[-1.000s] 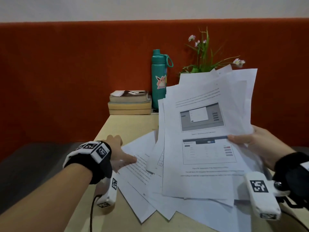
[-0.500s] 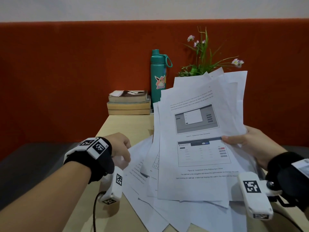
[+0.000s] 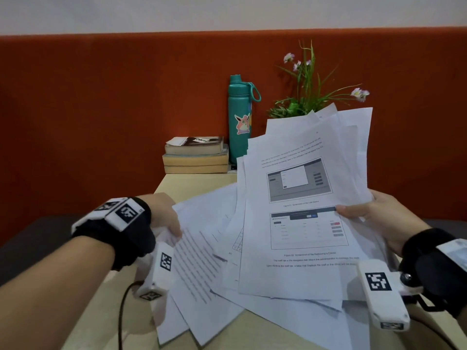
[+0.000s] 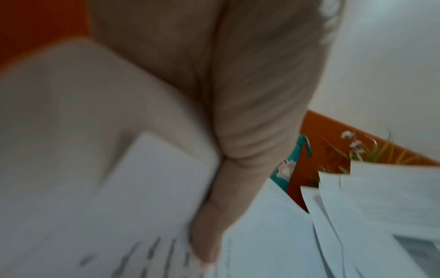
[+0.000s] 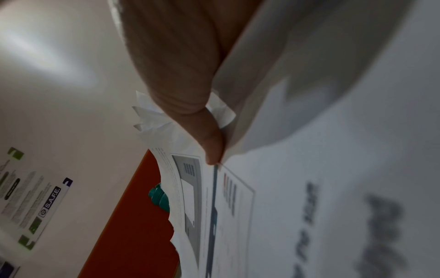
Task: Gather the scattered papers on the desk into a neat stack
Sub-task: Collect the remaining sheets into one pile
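Hands: both engaged on paper, both wearing black wrist bands with white marker blocks.
Right hand (image 3: 379, 218): thumb lies flat on the front of the fanned bundle of papers (image 3: 303, 198), fingers behind it; the right wrist view confirms the thumb pinching the sheets at their right edge.
Left hand (image 3: 164, 215): fingers curled over the upper left corner of a text sheet (image 3: 199, 253); the left wrist view, blurred, shows the thumb pressing on the printed face, so the sheet is pinched.
Bundle of papers: raised and tilted toward the camera, lower edges resting on or near the loose sheets below; sheets are fanned and unaligned. Top sheet carries two screenshot figures with captions.
Text sheet: overlaps the left side of the bundle; its lower end lies among the other loose sheets (image 3: 227, 324) spread on the worktop (image 3: 192, 184).
Worktop: light wood, loose sheets overhanging toward the near edge.
Books (image 3: 197, 155): three stacked at the far end of the worktop.
Bottle (image 3: 240, 117): teal, upright, just right of the books, with a cartoon sticker.
Plant (image 3: 310, 97): green with small pale flowers, behind the bundle, partly hidden.
Backdrop: orange panel (image 3: 101, 109) behind the worktop.
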`<state>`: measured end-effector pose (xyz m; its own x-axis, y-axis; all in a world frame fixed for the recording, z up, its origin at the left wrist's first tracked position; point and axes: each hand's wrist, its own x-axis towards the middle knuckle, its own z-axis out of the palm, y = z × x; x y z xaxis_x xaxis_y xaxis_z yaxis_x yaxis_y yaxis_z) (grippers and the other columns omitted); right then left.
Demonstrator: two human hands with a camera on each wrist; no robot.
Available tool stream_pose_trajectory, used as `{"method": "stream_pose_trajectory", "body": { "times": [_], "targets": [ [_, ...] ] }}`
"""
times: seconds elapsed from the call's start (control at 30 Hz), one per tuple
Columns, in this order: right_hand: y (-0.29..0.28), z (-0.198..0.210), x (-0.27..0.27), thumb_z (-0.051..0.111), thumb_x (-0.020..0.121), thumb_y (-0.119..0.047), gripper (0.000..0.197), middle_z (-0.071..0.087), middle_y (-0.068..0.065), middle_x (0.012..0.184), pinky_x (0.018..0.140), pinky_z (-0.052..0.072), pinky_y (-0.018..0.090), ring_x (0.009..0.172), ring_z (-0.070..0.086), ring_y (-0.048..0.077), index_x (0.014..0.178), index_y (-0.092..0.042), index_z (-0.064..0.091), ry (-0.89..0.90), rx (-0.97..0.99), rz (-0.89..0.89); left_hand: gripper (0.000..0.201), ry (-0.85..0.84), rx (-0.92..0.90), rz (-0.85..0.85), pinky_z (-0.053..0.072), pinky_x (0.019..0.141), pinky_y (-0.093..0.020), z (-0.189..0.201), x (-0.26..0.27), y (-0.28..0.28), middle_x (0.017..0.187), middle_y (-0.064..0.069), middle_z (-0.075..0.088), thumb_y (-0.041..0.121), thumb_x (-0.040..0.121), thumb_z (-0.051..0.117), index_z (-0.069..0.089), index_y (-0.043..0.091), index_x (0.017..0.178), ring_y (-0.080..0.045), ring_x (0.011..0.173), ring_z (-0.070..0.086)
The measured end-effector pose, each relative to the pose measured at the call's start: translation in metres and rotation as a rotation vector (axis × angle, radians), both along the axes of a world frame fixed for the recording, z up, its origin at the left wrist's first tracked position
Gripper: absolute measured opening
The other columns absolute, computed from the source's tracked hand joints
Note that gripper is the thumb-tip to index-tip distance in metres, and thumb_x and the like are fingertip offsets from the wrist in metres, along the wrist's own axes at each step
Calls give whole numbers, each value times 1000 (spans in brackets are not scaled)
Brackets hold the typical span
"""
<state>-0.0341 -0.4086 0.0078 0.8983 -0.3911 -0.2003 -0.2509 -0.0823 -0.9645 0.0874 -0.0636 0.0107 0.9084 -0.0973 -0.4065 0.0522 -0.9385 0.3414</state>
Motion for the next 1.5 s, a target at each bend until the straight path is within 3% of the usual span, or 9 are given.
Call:
{"method": "stream_pose_trajectory", "body": {
  "times": [0.27,0.4,0.57,0.87,0.97,1.03,1.2,1.3,1.5],
  "targets": [
    [13,-8,10,62,85,10,28,72,19,104,81,55,45,89,69,37,108,-5,63,-29,-2,-34,14,-380,-438,333,54,86,-45,57,-16,37,92,-16,70,10,77,78,65,7,82,-33,85,67],
    [19,-10,13,62,85,8,20,72,20,102,83,55,48,88,70,38,95,-9,64,-24,7,-22,32,-507,-896,302,62,61,-32,79,-31,38,89,-6,70,0,79,72,64,2,109,-20,69,75],
    [27,-8,15,61,86,10,25,72,20,102,76,56,43,90,70,39,90,-14,62,-71,57,21,41,-470,-1352,157,61,64,-28,81,-44,30,109,-4,75,-2,83,61,62,10,122,-18,88,75],
    [38,-20,17,65,86,-1,30,77,15,104,91,54,50,92,73,35,116,-5,65,-71,96,119,28,86,-995,368,55,83,-41,-18,-39,-22,115,-19,70,-1,89,61,62,1,117,-36,100,68],
    [38,-23,16,66,85,0,32,77,14,103,85,56,48,90,74,36,116,-5,65,-94,108,152,33,134,-951,331,46,55,-28,-26,-35,-35,116,-15,70,12,85,68,60,6,116,-34,95,66],
    [36,-24,15,67,84,-1,33,78,14,102,79,57,44,87,75,36,117,-5,65,-118,133,176,40,89,-963,365,43,41,-23,-23,-34,-37,109,-9,67,11,84,71,48,10,117,-31,84,65],
    [44,-17,21,59,91,-20,33,77,13,104,75,56,37,83,74,28,121,-6,65,-219,234,223,41,91,-987,167,51,90,-35,-13,-27,-19,118,-7,69,1,82,70,58,13,118,-23,102,67],
    [68,-6,28,51,81,-53,47,77,-6,103,75,56,24,90,74,9,114,-24,65,-316,181,320,40,-35,-1050,186,52,92,-47,-10,-26,-13,111,-11,74,-6,81,67,62,13,117,-29,98,71],
    [93,40,50,70,87,-20,30,72,1,112,89,56,31,98,71,12,116,-18,64,-548,-153,242,35,-615,-1135,194,58,80,-35,29,-25,-4,99,5,71,-2,79,72,63,22,104,-8,82,72]
  ]
}}
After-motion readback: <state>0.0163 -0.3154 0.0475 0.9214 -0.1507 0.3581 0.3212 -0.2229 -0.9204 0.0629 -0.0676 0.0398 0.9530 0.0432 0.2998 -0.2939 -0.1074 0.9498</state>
